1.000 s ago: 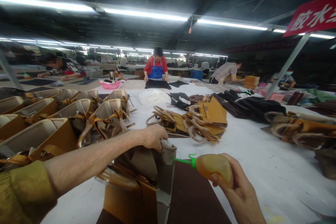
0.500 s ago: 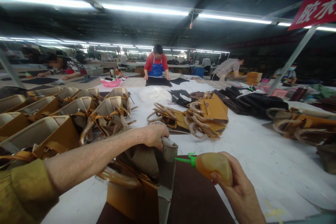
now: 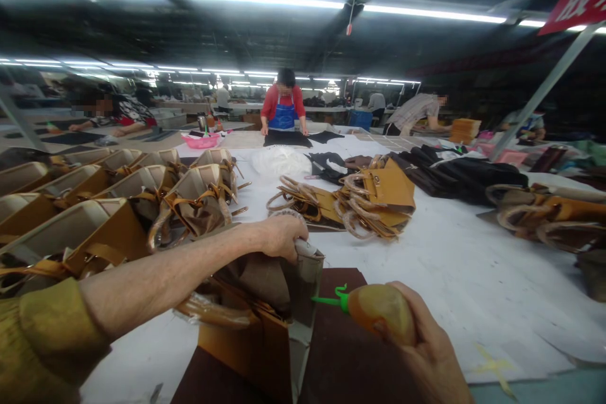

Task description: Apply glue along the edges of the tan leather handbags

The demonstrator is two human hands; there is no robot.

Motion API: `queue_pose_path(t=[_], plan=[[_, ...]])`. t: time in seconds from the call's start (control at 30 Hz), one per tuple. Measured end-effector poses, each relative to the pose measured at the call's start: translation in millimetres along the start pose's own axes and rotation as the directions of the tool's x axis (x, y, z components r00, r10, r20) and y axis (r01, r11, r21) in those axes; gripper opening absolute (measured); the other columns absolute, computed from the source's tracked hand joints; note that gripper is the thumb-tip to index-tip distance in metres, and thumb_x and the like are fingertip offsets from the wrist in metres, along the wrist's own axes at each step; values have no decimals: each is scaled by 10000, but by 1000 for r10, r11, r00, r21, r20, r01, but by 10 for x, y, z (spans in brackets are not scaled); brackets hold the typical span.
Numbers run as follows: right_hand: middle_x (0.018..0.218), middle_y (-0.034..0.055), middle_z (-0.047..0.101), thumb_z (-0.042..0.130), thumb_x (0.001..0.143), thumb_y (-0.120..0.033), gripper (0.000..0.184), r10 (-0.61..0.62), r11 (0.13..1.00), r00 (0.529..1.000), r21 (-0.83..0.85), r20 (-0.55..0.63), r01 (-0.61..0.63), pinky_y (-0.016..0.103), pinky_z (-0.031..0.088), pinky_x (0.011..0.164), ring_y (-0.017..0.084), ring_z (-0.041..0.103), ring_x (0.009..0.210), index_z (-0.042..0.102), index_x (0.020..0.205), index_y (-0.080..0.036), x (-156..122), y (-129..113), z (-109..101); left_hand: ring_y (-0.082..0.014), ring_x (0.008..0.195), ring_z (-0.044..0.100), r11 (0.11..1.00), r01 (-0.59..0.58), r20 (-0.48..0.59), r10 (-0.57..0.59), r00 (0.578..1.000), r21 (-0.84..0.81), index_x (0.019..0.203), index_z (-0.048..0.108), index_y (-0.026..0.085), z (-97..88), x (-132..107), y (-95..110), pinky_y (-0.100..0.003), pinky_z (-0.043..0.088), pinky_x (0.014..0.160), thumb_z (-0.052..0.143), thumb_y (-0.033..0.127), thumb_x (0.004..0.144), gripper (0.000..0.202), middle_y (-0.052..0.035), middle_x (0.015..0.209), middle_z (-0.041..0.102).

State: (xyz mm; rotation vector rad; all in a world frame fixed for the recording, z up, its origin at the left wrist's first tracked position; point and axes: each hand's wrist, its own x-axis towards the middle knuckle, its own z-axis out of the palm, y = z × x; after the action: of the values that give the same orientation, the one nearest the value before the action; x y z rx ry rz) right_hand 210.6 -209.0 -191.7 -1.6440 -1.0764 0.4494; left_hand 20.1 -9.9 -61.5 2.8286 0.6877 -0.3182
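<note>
Open-topped tan handbags (image 3: 118, 233): standing in rows, left side of the frame.
Handbag being held (image 3: 265, 350): lower center, a dark brown panel (image 3: 348, 353) to its right.
Left hand (image 3: 283, 237): center, fingers grasping that handbag's top edge.
Flat tan bag pieces (image 3: 391, 186): piled just right of center.
Squeeze bottle (image 3: 383, 309): lower right of center, green nozzle at the handbag's side; contact unclear.
Right hand (image 3: 428, 334): lower right, wrapped around the bottle.

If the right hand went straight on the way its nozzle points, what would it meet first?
The right hand, with the green nozzle of its bottle leading, would probably meet the bag's side panel first; whether the tip touches it is unclear.
</note>
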Motion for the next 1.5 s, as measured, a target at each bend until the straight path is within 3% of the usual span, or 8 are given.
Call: queue_pose_path(t=[0.27, 0.5, 0.6, 0.9, 1.0, 1.1, 1.3, 1.5], plan=[[891, -13, 647, 633, 669, -473, 452, 19, 1000, 999, -21, -49, -20, 251, 473, 689, 214, 589, 787, 542, 1046, -242, -169, 26, 98, -167, 704, 535, 1000, -15, -25, 15, 1000, -8, 769, 622, 184, 13, -36, 56, -223, 365, 540, 703, 222, 612, 180, 22, 731, 591], [984, 15, 649, 637, 694, -443, 473, 43, 994, 993, -102, 113, -31, 254, 491, 736, 222, 606, 848, 517, 1102, -237, -232, 399, 35, -171, 657, 525, 1000, -2, -40, 2, 999, -6, 740, 607, 191, 91, -53, 76, -240, 341, 497, 705, 243, 589, 187, 24, 663, 560], [996, 16, 652, 625, 709, -444, 477, 59, 993, 990, -109, 126, -46, 250, 489, 755, 217, 607, 869, 505, 1123, -240, -272, 486, 40, -177, 637, 526, 1000, 24, -55, -23, 998, 18, 728, 599, 202, 120, -94, 126, -247, 327, 475, 688, 247, 585, 175, 19, 651, 560], [1013, 13, 629, 628, 696, -503, 512, 165, 986, 981, -40, 105, -161, 294, 431, 827, 237, 559, 946, 494, 1117, -246, -401, 404, 112, -208, 615, 557, 993, 116, -68, -114, 991, 31, 792, 603, 209, 237, -318, 283, -255, 311, 442, 666, 228, 580, 223, -9, 644, 576], [994, 31, 616, 651, 663, -530, 570, 266, 964, 950, -15, 163, -267, 324, 476, 756, 262, 555, 921, 473, 1115, -233, -377, 337, 97, -236, 657, 583, 989, 141, -30, -140, 990, 49, 823, 601, 186, 267, -419, 344, -267, 361, 476, 678, 223, 600, 240, -38, 701, 609], [968, 44, 590, 645, 653, -566, 625, 379, 919, 899, 21, 218, -393, 330, 522, 568, 275, 565, 839, 430, 1136, -232, -346, 272, 78, -264, 727, 600, 991, 118, 3, -118, 993, 56, 836, 590, 160, 252, -525, 439, -291, 417, 530, 636, 189, 656, 189, -80, 800, 627], [762, -16, 594, 615, 700, -547, 529, 405, 895, 883, 94, 238, -436, 288, 466, 444, 173, 526, 514, 425, 1085, -236, -392, 173, 91, -297, 733, 598, 978, 117, 141, -142, 980, 174, 794, 585, 128, 169, -688, 657, -351, 471, 596, 645, 180, 677, 142, -120, 785, 617], [888, 24, 592, 631, 658, -566, 579, 415, 889, 877, 96, 241, -447, 310, 493, 464, 256, 578, 723, 416, 1092, -249, -469, 94, 109, -277, 772, 563, 977, 73, 68, -89, 994, 202, 866, 567, 132, 410, -796, 654, -380, 460, 662, 624, 177, 710, 172, -114, 831, 587]])
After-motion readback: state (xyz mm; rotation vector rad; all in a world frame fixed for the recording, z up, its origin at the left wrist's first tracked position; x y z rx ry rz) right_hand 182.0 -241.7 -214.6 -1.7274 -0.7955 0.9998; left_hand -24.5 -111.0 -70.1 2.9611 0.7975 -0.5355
